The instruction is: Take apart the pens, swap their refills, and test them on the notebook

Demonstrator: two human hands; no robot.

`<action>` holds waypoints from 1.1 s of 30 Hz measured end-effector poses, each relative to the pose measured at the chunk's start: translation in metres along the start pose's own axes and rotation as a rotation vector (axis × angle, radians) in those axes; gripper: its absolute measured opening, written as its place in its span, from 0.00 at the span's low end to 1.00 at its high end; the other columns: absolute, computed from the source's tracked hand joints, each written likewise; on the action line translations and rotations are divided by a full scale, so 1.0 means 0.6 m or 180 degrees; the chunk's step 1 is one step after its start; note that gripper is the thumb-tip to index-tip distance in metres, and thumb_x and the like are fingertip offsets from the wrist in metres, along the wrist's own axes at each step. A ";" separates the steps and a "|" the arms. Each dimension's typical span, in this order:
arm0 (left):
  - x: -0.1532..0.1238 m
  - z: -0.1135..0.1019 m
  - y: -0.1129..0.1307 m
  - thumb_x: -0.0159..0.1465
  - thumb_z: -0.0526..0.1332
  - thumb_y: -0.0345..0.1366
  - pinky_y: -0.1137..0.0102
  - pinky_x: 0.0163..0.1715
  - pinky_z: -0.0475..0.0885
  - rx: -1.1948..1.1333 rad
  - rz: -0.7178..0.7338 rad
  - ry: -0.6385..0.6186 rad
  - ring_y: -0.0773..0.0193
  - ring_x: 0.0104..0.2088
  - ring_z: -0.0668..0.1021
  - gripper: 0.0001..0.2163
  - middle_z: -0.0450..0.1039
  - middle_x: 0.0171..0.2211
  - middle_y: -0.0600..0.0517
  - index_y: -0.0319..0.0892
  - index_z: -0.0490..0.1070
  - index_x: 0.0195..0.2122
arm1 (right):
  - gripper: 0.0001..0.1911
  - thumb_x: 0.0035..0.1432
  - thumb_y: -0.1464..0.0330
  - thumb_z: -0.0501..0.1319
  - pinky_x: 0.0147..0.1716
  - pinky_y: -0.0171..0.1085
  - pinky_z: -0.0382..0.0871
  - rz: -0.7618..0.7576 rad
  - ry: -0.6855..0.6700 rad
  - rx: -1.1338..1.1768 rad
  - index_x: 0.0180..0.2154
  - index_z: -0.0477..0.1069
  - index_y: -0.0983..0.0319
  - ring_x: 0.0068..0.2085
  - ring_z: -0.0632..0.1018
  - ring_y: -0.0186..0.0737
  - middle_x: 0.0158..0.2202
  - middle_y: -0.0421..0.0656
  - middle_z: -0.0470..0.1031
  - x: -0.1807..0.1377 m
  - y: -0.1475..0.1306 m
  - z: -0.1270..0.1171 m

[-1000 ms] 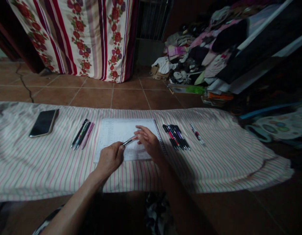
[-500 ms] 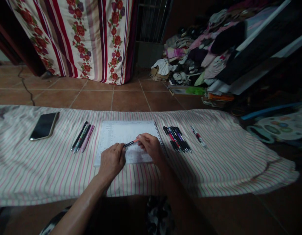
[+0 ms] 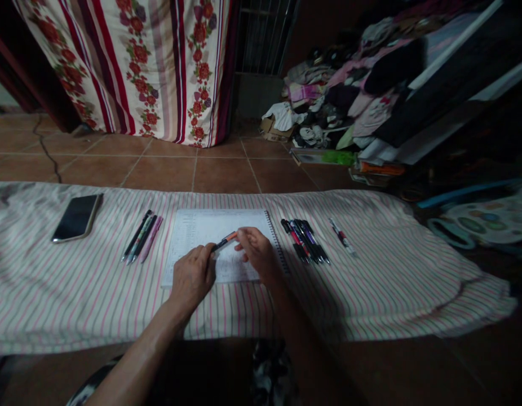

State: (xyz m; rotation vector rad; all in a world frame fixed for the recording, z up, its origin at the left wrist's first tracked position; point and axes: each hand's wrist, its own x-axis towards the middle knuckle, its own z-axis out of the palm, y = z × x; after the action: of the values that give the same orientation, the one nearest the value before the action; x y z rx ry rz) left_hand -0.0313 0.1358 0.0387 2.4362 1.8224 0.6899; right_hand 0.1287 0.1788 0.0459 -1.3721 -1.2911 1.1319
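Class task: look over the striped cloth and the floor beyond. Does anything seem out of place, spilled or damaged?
Yes: beyond the striped cloth, clothes lie in a jumbled heap, untidy beside the neatly grouped pens. I see no spill or damage.

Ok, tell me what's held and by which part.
A pen: the left grip holds its dark end. The right grip is at the orange end; whether holding or merely touching is unclear.

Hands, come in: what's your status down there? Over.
Left hand grips pen; right hand at its orange end. Pen over spiral notebook. Left pen group and right pen group off the page, not blocking.
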 end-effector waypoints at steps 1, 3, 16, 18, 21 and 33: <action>0.000 -0.001 0.000 0.66 0.45 0.35 0.70 0.30 0.66 0.0004 0.0000 0.0010 0.62 0.32 0.74 0.14 0.72 0.32 0.49 0.38 0.64 0.46 | 0.20 0.53 0.53 0.54 0.16 0.30 0.62 0.0051 -0.0003 -0.0131 0.35 0.67 0.63 0.24 0.73 0.34 0.27 0.43 0.73 -0.001 -0.001 -0.001; -0.001 -0.002 0.000 0.65 0.45 0.35 0.70 0.30 0.66 0.0017 0.0033 0.0030 0.63 0.32 0.74 0.13 0.72 0.32 0.49 0.39 0.64 0.46 | 0.19 0.52 0.52 0.54 0.17 0.30 0.60 0.0060 -0.0001 -0.0260 0.29 0.67 0.62 0.19 0.69 0.31 0.20 0.39 0.70 -0.002 -0.004 -0.003; -0.006 -0.003 0.001 0.61 0.49 0.30 0.69 0.29 0.66 0.0211 0.0005 -0.0055 0.63 0.30 0.72 0.19 0.70 0.34 0.48 0.40 0.60 0.54 | 0.14 0.46 0.61 0.61 0.21 0.30 0.59 0.0007 -0.0273 0.0661 0.34 0.68 0.62 0.22 0.67 0.30 0.23 0.38 0.71 0.003 -0.005 0.002; -0.006 -0.004 0.001 0.60 0.49 0.29 0.69 0.29 0.66 0.0187 -0.0087 -0.0093 0.63 0.30 0.73 0.19 0.70 0.35 0.48 0.40 0.61 0.54 | 0.14 0.46 0.62 0.61 0.23 0.31 0.61 -0.0026 -0.0282 0.0711 0.35 0.69 0.62 0.24 0.68 0.30 0.25 0.39 0.72 0.002 -0.006 0.005; -0.006 -0.006 0.003 0.62 0.49 0.32 0.70 0.29 0.66 0.0175 -0.0168 -0.0037 0.63 0.31 0.73 0.18 0.70 0.35 0.48 0.41 0.61 0.54 | 0.16 0.47 0.60 0.59 0.23 0.31 0.62 -0.0012 -0.0242 0.0718 0.38 0.69 0.61 0.26 0.70 0.31 0.27 0.40 0.74 0.000 -0.011 0.008; 0.000 -0.007 0.005 0.66 0.44 0.37 0.70 0.29 0.64 0.0074 -0.0284 -0.0092 0.63 0.31 0.73 0.14 0.71 0.31 0.49 0.40 0.67 0.41 | 0.13 0.45 0.63 0.61 0.20 0.30 0.62 -0.0053 -0.0272 0.0422 0.34 0.70 0.62 0.22 0.67 0.30 0.24 0.38 0.71 0.002 -0.006 0.005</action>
State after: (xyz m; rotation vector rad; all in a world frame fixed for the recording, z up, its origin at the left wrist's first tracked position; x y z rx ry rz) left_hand -0.0301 0.1341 0.0432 2.3490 1.9252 0.6276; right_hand 0.1251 0.1804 0.0488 -1.2253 -1.2619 1.2538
